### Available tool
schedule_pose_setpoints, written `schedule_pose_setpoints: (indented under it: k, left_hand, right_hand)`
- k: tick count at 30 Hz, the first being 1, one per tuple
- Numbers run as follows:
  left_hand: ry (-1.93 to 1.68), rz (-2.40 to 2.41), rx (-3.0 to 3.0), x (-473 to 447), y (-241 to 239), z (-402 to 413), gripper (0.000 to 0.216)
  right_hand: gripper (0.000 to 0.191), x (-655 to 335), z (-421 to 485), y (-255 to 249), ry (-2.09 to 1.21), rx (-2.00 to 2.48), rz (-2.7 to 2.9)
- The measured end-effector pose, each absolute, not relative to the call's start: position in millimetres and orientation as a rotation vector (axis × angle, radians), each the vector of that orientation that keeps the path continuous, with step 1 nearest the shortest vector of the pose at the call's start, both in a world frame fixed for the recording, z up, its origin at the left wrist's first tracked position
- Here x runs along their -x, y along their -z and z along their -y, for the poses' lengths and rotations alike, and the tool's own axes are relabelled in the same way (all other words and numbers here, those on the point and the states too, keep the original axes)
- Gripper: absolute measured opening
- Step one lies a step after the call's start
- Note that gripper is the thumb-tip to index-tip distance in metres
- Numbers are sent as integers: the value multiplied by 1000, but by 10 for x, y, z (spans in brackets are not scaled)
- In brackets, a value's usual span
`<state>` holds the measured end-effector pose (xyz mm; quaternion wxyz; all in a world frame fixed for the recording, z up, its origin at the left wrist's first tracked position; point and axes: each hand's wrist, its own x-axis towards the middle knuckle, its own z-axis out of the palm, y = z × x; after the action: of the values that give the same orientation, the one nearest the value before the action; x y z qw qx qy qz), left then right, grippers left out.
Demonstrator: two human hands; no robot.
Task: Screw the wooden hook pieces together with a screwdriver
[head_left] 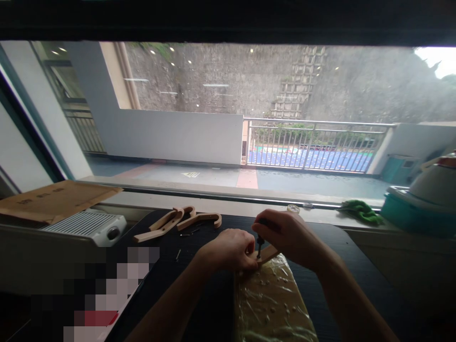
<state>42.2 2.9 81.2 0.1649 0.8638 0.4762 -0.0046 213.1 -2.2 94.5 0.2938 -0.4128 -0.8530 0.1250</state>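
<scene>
Right hand (pixel 285 228): fingers wrapped round the dark handle of a screwdriver (pixel 260 241), which stands nearly upright, its tip down at the wooden piece
Left hand (pixel 228 247): fingers curled, thumb and fingertips closed on the near end of the wooden piece, just beside the driver tip; the exact pinch is partly hidden
Wooden piece (pixel 269 254): at the far end of the wrapped block, running from the left fingertips to under the right hand, which covers its other end
Wrapped block (pixel 272 299): tan, under crinkled clear film, on the table between the forearms, its near end cut off by the bottom of the view
Tabletop (pixel 356 270): black, with a rounded far right corner; a broad stretch of it lies between the right forearm and the right edge
Far edge: runs along the sill (pixel 242 203), with only a narrow strip of table beyond the right hand
Left side: hook-shaped wooden pieces (pixel 160 232) grouped near the far left corner, well apart from the left hand; small metal bits (pixel 178 255) lie between them and the left forearm
Sill things: tape roll (pixel 293 208) just beyond the right hand, green cloth (pixel 361 211) farther right, near the teal box (pixel 399 209)
Beyond the left edge: brown envelope (pixel 60 199) resting on a white ribbed unit (pixel 85 228)
</scene>
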Motion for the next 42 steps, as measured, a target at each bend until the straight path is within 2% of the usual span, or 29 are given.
schedule_pose_setpoints:
  k: [5,16,24,32,42]
  left_hand:
    - [15,-1355,-2453,-420,-825,-17,13]
    - [4,-1354,-2421,-420,-814,-23,12]
    - [6,-1338,-2432,-419,-811,-24,11]
    - [18,-1347,-2417,-421,-837,-20,13]
    - [6,-1358,-2415,-413,-809,-29,14]
  right_hand:
    - [29,-2111,-6,-922,-212,1158,2222]
    - [15,-2180,72,-994,-351,1072,2344]
    - [33,-2100,8,-918,-203,1168,2280]
    - [14,-2163,47,-964,-278,1135,2303]
    - [28,-2138,-38,-908,-191,1223,2256]
